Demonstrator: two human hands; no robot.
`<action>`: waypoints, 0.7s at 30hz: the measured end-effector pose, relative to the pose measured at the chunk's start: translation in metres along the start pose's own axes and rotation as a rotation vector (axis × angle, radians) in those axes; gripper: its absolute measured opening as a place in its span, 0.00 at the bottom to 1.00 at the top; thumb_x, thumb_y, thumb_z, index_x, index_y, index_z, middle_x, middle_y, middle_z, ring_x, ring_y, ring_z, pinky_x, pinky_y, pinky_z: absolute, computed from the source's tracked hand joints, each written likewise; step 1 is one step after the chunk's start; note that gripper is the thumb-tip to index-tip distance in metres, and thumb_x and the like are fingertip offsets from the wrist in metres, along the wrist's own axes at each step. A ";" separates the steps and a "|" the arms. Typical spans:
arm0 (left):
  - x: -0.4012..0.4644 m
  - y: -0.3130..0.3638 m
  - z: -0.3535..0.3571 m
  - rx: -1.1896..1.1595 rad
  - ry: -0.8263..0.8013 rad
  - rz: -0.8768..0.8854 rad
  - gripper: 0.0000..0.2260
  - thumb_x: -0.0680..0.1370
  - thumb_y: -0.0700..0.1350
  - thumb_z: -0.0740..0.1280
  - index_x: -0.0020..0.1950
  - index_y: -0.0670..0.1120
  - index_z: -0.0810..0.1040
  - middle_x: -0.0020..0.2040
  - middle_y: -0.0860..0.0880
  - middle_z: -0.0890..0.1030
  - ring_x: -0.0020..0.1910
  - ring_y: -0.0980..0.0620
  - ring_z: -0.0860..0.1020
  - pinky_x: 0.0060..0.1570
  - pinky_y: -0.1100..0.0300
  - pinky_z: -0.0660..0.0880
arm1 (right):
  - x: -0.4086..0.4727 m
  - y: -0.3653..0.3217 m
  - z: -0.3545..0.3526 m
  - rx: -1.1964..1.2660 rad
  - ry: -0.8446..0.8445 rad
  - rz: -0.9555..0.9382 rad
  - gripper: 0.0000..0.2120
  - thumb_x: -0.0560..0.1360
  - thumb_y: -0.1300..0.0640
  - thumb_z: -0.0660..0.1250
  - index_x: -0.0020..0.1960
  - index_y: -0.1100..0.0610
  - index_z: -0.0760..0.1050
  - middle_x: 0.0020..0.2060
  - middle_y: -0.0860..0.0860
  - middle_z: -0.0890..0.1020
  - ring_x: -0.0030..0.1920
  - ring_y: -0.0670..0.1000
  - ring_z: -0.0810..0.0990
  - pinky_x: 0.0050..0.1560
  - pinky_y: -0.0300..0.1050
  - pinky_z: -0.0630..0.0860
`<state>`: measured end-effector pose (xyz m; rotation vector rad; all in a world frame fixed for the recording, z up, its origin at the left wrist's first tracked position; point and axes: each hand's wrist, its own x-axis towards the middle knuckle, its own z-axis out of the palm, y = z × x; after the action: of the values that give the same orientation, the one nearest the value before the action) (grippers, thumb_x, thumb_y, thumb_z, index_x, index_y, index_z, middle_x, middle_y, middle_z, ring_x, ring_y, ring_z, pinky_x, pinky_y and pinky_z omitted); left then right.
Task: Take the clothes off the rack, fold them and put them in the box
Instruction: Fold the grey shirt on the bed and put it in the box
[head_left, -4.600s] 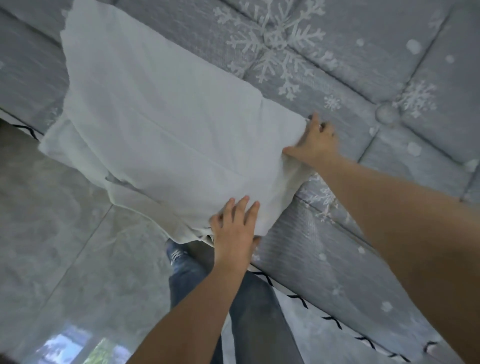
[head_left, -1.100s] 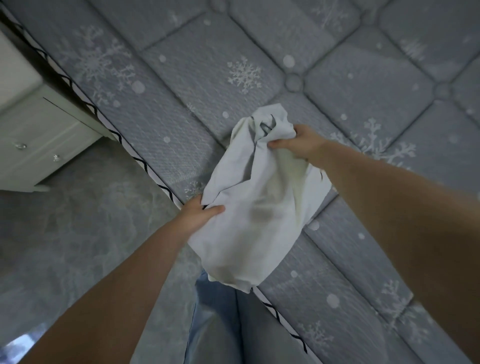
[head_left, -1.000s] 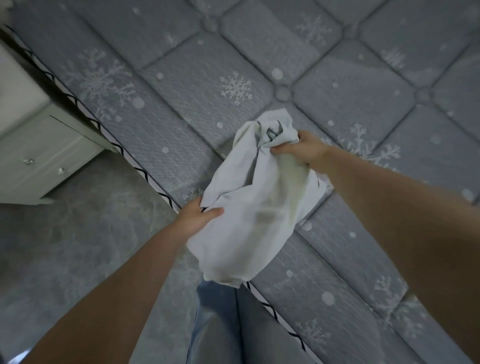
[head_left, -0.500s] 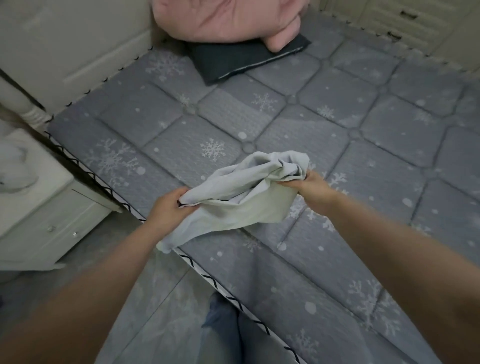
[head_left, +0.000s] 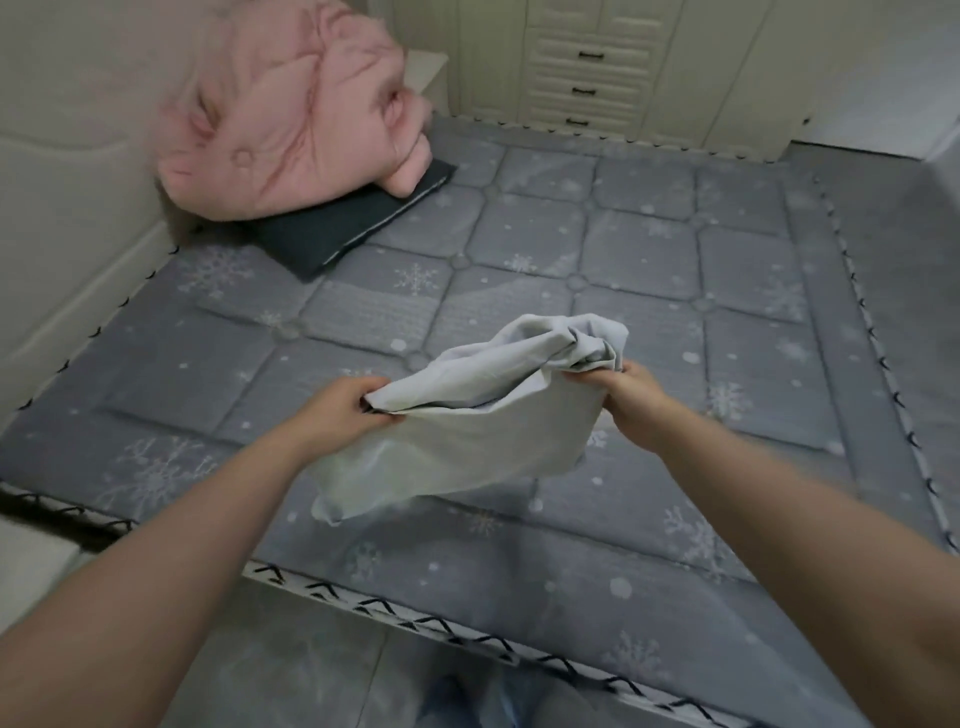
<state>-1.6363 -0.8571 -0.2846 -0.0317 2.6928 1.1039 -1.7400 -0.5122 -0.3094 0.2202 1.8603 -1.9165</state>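
At far left a pink quilt (head_left: 291, 114) lay bunched on a dark pillow (head_left: 353, 223) at the head of the bed (head_left: 675, 291). Your left hand (head_left: 337, 410) pinched one end of the pale grey garment (head_left: 467, 431), which hung above the mattress, and your right hand (head_left: 631, 400) clutched its bunched other end. White drawers (head_left: 587, 67) stood behind.

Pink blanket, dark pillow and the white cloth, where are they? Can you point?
pink blanket (head_left: 291, 119), head view, on its bunched middle.
dark pillow (head_left: 337, 228), head view, on the flat part sticking out under the blanket.
white cloth (head_left: 467, 441), head view, on the sagging middle between the hands.
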 end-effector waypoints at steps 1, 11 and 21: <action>0.002 0.006 -0.004 0.021 -0.031 0.036 0.07 0.75 0.42 0.74 0.48 0.53 0.81 0.42 0.55 0.83 0.38 0.63 0.77 0.41 0.63 0.71 | -0.012 0.000 -0.002 0.021 0.041 -0.010 0.22 0.67 0.59 0.79 0.61 0.59 0.81 0.55 0.57 0.85 0.59 0.57 0.82 0.59 0.51 0.78; 0.032 0.083 0.002 0.156 -0.294 0.368 0.08 0.75 0.43 0.73 0.48 0.56 0.79 0.44 0.51 0.82 0.42 0.56 0.77 0.42 0.61 0.70 | -0.144 0.022 -0.038 0.242 0.428 -0.093 0.18 0.69 0.61 0.77 0.58 0.55 0.81 0.56 0.56 0.85 0.58 0.55 0.82 0.56 0.46 0.77; 0.020 0.234 0.136 0.297 -0.614 0.681 0.08 0.76 0.43 0.71 0.55 0.49 0.80 0.50 0.48 0.82 0.48 0.51 0.78 0.49 0.58 0.74 | -0.336 0.075 -0.122 0.448 0.956 -0.085 0.25 0.69 0.60 0.78 0.64 0.53 0.75 0.57 0.50 0.82 0.58 0.51 0.80 0.60 0.60 0.76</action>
<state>-1.6528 -0.5935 -0.2212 1.1395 2.2787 0.6628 -1.4358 -0.3209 -0.2445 1.4270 1.8960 -2.5108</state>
